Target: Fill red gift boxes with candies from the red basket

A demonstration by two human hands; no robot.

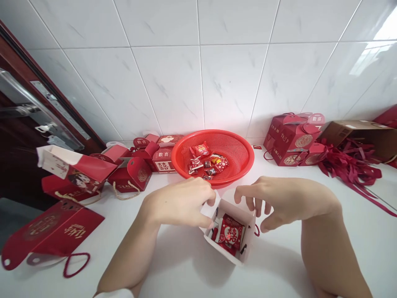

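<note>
A small gift box (223,253) stands on the white table with its top open and its pale inside showing. Inside lie red wrapped sweets (232,234), the uppermost printed with a white double-happiness sign. My left hand (182,203) is at the box's far left corner, its thumb and bent fingers around a pale flap. Over the right side hovers my right hand (273,203), its curved fingers apart and holding nothing. A dark red cord loop (257,230) sticks out on the box's right side.
Behind the box is a red mesh basket (243,165) with several wrapped sweets. Red gift boxes (128,174) crowd the left, and more red boxes (290,140) are stacked at the back right. Beside them lie red ribbons (350,165) and a cardboard box (336,130). A tiled wall (232,87) borders the table.
</note>
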